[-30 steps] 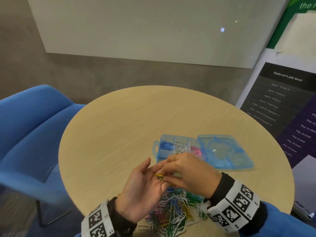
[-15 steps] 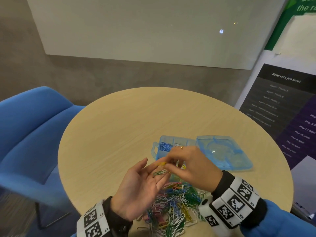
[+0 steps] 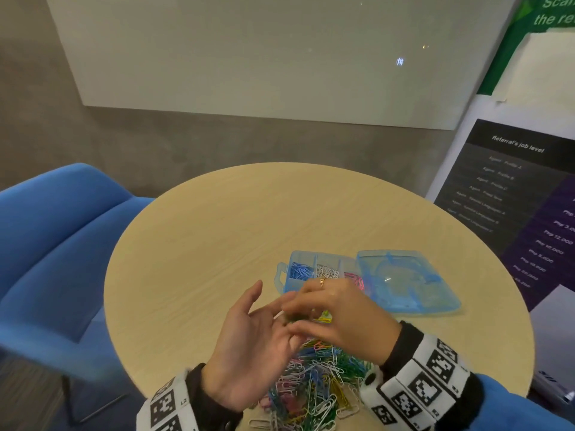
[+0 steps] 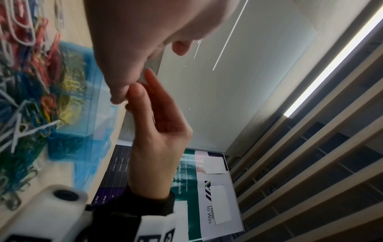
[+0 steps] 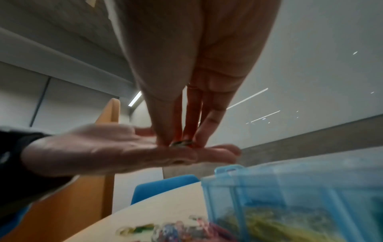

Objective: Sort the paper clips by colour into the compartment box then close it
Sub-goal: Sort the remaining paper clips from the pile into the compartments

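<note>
- Blue chair [image 3: 62,259]: left of the desk, beside its edge.
- Desk [image 3: 217,244]: round, pale wood grain; its far and left parts lie bare around the work area.
- Left hand [image 3: 249,346]: palm up above the desk, near edge, fingers spread and relaxed, pointing toward the box; a small greenish paper clip [image 5: 182,143] lies on the fingers.
- Pile of paper clips [image 3: 314,384]: mixed colours, loose heap at the near desk edge, between and below both wrists; clips lie in all directions.
- Right hand [image 3: 339,318]: palm down, fingertips bunched and set onto the left hand's fingers, pinching the greenish clip; a ring on one finger.
- Compartment box [image 3: 287,269]: translucent blue, just beyond the hands, long axis running left to right; blue, white and pink clips in the far row of compartments, yellow clips in a near one.
- Lid [image 3: 404,281]: swung flat open on the desk to the box's right, reaching toward the right desk edge.
- Poster [image 3: 513,188]: dark, right of the desk.
</note>
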Demonstrator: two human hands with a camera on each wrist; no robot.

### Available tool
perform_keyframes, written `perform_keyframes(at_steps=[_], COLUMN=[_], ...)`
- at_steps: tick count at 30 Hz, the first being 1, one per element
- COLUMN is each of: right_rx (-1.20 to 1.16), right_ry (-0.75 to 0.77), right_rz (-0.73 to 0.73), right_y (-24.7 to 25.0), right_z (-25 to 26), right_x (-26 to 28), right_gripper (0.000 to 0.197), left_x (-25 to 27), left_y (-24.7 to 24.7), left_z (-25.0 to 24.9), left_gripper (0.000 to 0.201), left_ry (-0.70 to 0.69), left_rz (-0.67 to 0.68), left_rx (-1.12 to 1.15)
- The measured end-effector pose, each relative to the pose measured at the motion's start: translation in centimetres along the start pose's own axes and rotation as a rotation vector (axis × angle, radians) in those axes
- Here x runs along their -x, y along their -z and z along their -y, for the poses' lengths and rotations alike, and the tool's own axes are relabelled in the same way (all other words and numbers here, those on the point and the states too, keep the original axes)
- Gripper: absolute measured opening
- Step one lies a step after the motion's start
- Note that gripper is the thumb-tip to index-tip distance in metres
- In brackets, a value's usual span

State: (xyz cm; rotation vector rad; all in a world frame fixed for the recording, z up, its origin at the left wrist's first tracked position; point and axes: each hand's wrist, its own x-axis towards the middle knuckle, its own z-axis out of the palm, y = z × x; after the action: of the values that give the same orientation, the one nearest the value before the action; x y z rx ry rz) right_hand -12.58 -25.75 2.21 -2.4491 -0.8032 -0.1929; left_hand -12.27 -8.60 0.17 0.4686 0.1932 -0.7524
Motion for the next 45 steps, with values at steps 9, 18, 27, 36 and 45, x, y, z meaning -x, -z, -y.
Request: perform_keyframes(at_steps=[9, 18, 27, 36, 45], right_rx=[0.191, 0.245, 0.300, 0.366, 0.456], right_ry=[-0.257, -0.387, -0.383, -0.414, -0.390], right_rz=[-0.177, 0.034, 0.171, 0.336, 0.446], right_y=[2.8, 4.4, 1.2, -0.7, -2.5], right_z=[-2.3, -1.0, 0.0, 0.4, 0.0], right_x=[0.8, 4.4, 4.5, 3.1, 1.5], right_gripper=[0.010, 0.011, 0.028, 0.037, 0.019], left_x=[0.3, 2.2, 0.4, -0.8, -1.6], left_y=[-0.3, 0.8, 2.8, 1.3, 1.1], left_z=[-0.6, -5.1, -5.6, -4.1, -3.6], left_gripper=[0.055, 0.018, 0.050, 0.050, 0.039], left_ry=[-0.087, -0.419, -0.187, -0.134, -0.187], left_rz=[0.038, -0.046, -0.091, 0.001, 0.114], left_rx=[-0.307, -1.567, -2.506, -2.622, -2.500])
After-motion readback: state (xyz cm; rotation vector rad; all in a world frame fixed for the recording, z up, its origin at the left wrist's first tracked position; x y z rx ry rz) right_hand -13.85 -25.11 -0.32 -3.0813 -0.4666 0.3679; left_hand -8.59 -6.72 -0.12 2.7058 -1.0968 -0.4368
